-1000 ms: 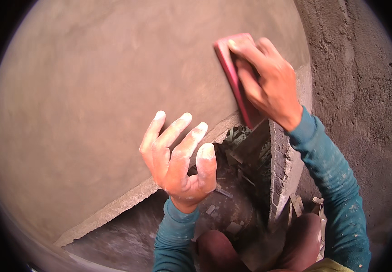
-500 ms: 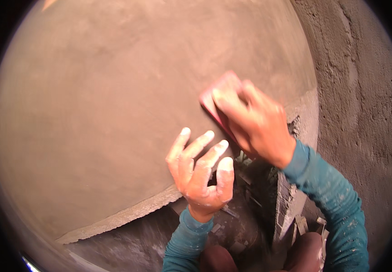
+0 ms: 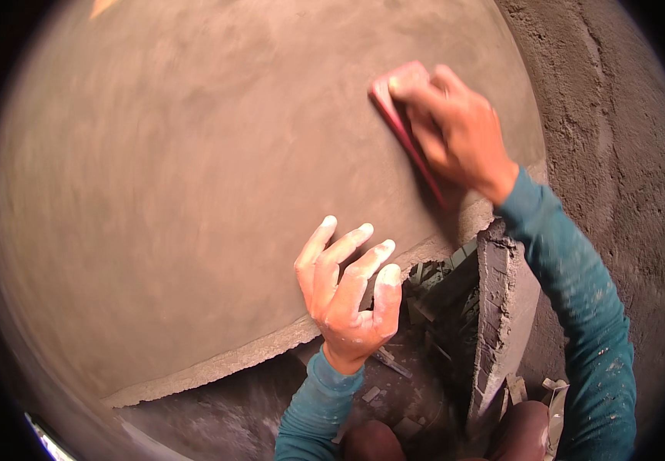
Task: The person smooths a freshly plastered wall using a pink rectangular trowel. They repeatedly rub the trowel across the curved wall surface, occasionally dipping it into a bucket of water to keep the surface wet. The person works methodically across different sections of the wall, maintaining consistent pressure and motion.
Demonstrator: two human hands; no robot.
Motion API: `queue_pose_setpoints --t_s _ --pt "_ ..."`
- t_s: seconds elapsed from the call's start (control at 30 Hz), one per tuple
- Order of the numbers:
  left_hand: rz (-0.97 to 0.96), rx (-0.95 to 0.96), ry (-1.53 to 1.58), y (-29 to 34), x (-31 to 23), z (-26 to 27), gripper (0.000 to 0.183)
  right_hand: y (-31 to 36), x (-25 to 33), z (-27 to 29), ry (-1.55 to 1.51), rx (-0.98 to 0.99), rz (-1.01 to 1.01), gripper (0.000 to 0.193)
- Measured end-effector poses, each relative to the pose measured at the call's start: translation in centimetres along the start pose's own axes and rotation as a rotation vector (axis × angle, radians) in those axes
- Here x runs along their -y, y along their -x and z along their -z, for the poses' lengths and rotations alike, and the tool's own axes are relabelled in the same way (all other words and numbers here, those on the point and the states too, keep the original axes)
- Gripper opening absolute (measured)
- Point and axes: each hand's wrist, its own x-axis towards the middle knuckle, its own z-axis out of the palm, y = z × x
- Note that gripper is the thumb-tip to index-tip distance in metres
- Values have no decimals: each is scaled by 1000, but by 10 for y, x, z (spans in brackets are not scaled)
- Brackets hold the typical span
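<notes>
My right hand (image 3: 467, 134) grips a red plastering float (image 3: 383, 91) by its back, the fingers curled over it. The float's long edge lies slanted against the smooth grey-brown plastered surface (image 3: 194, 177). Below and left of it, my left hand (image 3: 348, 307) is held with its fingers apart and bent, palm up, with nothing in it. Its fingertips are coated in whitish dust and are near the plaster's lower part; whether they touch it I cannot tell.
The plaster ends below in a rough broken edge (image 3: 217, 370). A jagged upright slab edge (image 3: 494, 307) stands beside my right forearm. Rubble and splinters (image 3: 394, 365) lie on the dark floor beneath. A coarse, unsmoothed wall (image 3: 616, 177) rises at the right. My knees show at the bottom.
My right hand has moved up and to the right across the plaster with the float, uncovering more of the broken edge. The left hand has barely shifted.
</notes>
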Motion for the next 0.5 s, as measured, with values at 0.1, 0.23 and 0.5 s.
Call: queue_pose_setpoints --t_s 0.1,0.23,0.5 --pt "-17 -13 29 -3 -4 -11 24 -59 -9 -7 80 -94 10 27" --pt "-4 -14 -7 -1 4 2 24 -19 31 -12 -8 44 88 33" --pt "11 -32 55 -3 -3 -8 23 -81 -51 -6 168 -89 69 33"
